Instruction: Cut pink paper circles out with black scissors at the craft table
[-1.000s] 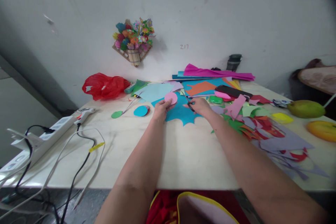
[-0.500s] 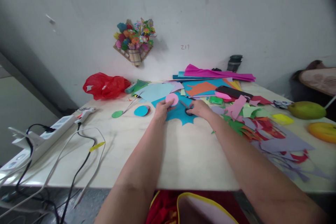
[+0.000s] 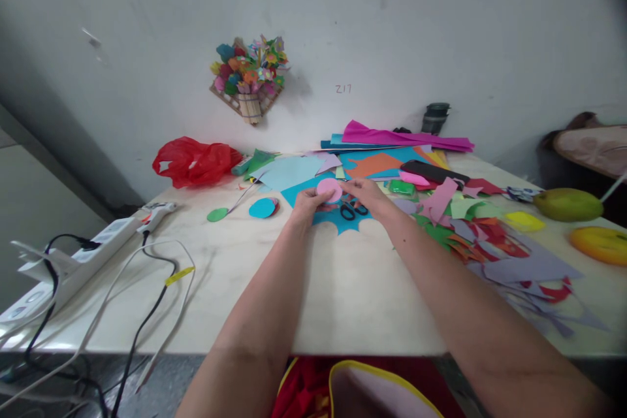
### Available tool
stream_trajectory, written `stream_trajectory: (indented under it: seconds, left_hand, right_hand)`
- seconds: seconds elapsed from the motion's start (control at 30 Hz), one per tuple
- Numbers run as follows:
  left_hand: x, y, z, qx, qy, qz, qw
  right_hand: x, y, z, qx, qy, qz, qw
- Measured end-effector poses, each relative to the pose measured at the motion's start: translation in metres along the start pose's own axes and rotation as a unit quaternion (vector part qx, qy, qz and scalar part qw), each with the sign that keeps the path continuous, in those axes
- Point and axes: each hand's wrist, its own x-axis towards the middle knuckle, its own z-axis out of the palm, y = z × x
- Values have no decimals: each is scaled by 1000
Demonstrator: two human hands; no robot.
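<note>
My left hand (image 3: 304,203) holds a pink paper circle (image 3: 329,191) just above the table. My right hand (image 3: 366,194) has its fingertips on the circle's right edge. Black-handled scissors (image 3: 349,210) lie loose on a jagged-edged blue paper sheet (image 3: 343,225) right below both hands. A blue paper circle (image 3: 262,208) and a green paper circle (image 3: 217,214) lie to the left of my left hand.
Coloured paper scraps (image 3: 470,230) cover the right side. Stacked sheets (image 3: 392,142) lie by the wall, a red plastic bag (image 3: 193,160) at back left. A power strip (image 3: 83,255) and cables (image 3: 161,274) sit at left; two fruits (image 3: 568,204) at far right.
My right hand has put the scissors down on the blue sheet and moved left to the pink circle. My left hand shifted the circle slightly right.
</note>
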Motion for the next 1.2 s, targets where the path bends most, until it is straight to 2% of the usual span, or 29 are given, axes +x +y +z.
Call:
stream_trajectory:
  seconds: [0.13,0.3,0.57,0.8,0.93,1.2]
  left_hand:
    - [-5,5,7,37,-43,-14,998]
    - [-7,8,9,52,-72,-35,995]
    - [-7,8,8,30,-83,-41,995]
    - [-8,10,8,48,-103,-49,992]
    - [-8,8,8,45,-114,-50,991]
    - [-9,9,9,46,-123,-47,990]
  right_hand:
    - [3,3,5,19,5,-25,999]
    - [4,4,5,-31,68,-45,996]
    - [2,1,6,-32,105,-63,992]
    - [-2,-7,9,-3,106,-60,993]
    - [-2,-5,7,-20,130,-56,990]
    - [0,-1,12,28,181,-48,982]
